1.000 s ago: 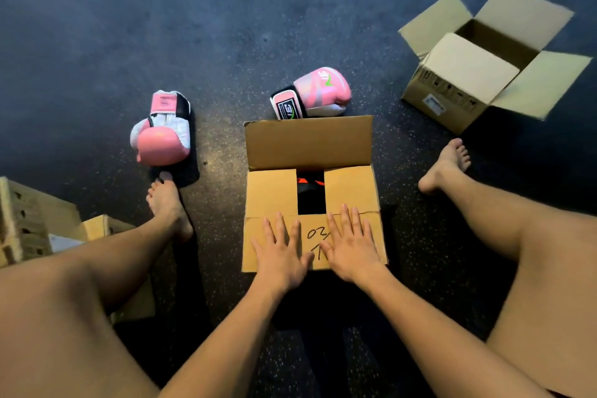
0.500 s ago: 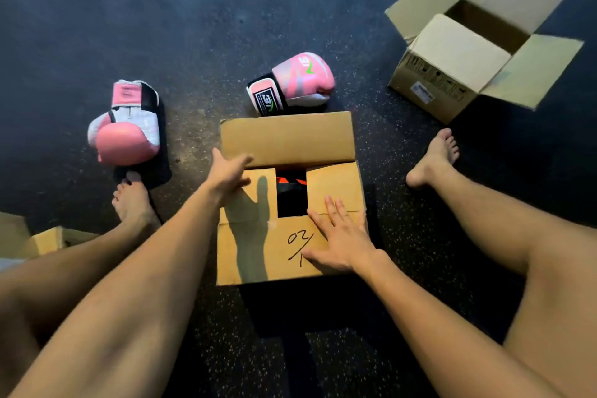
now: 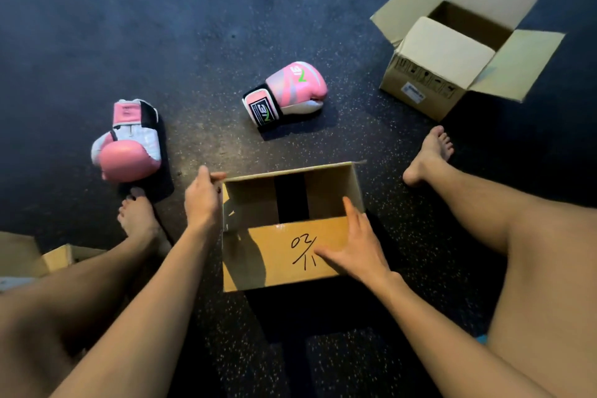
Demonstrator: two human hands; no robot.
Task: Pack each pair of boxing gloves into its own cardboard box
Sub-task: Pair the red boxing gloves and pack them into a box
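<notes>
The left hand (image 3: 203, 197) is gripping the far flap of the marked box (image 3: 284, 255); the right hand (image 3: 352, 245) is pressing flat, fingers straight. Next is likely folding it shut. 2 pink gloves (image 3: 286, 94) are lying beyond the fingers.

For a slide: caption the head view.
Left hand grips box's far flap, right hand presses near flap; two pink gloves lie unpacked.

Gym or training room, dark speckled rubber floor (image 3: 200, 35), pink boxing gloves (image 3: 286, 95), cardboard boxes (image 3: 452, 52)
</notes>
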